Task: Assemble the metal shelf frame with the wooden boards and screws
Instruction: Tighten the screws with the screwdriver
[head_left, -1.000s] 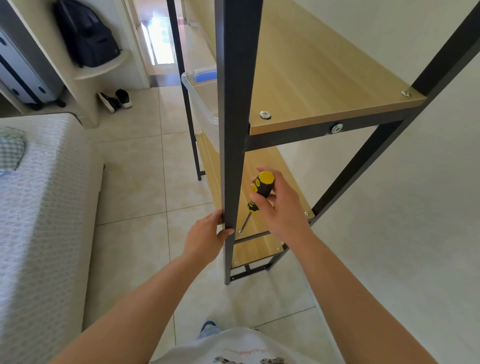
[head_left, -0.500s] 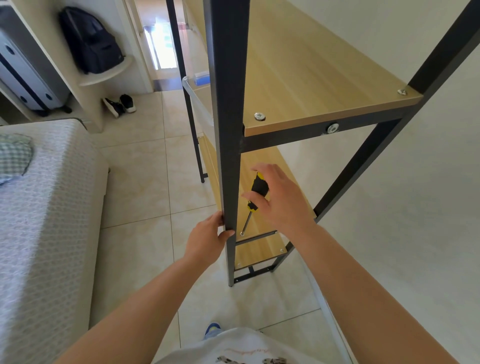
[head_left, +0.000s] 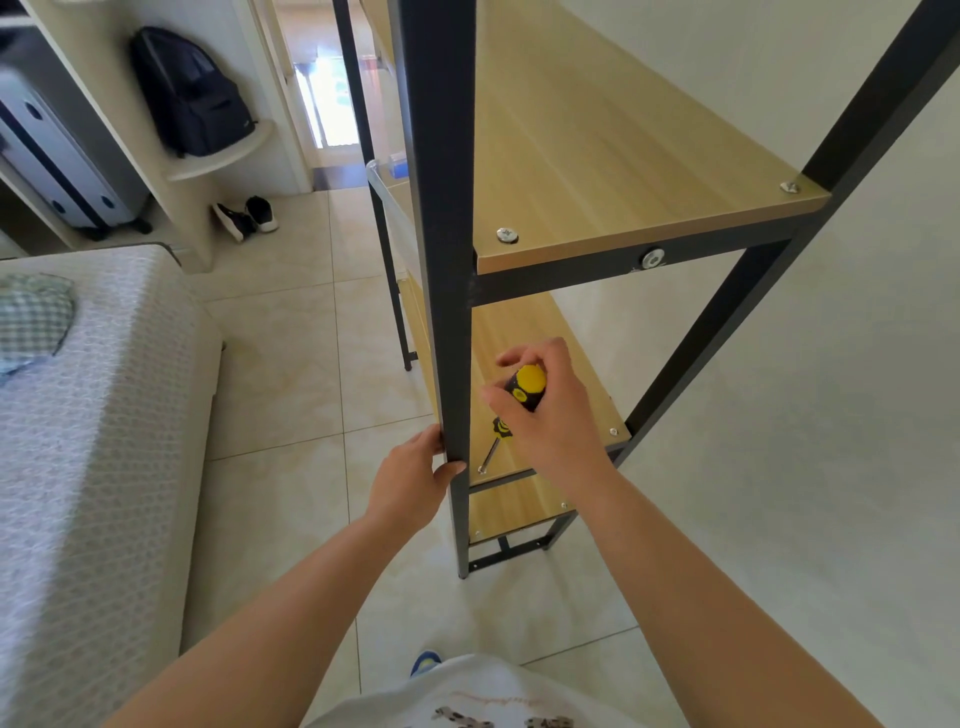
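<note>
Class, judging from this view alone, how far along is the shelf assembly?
Done: top board shows screws at both near corners. In hand: right hand holds the screwdriver, tip at the middle board corner; left hand grips the post. Left: finishing this screw; far corners are unseen.

A black metal shelf frame (head_left: 441, 208) carries pale yellow-brown wood-grain boards (head_left: 597, 145) dotted with silver screws (head_left: 506, 235). The screwdriver (head_left: 522, 395) has a yellow and black handle and a silver shaft. The floor tiles (head_left: 291, 364) are glossy cream with faint marbling. The bed cover (head_left: 88, 415) is grey-white with a small honeycomb pattern; a green-and-white checked cloth (head_left: 31, 317) lies on it. A backpack (head_left: 195, 93) is dark navy.
</note>
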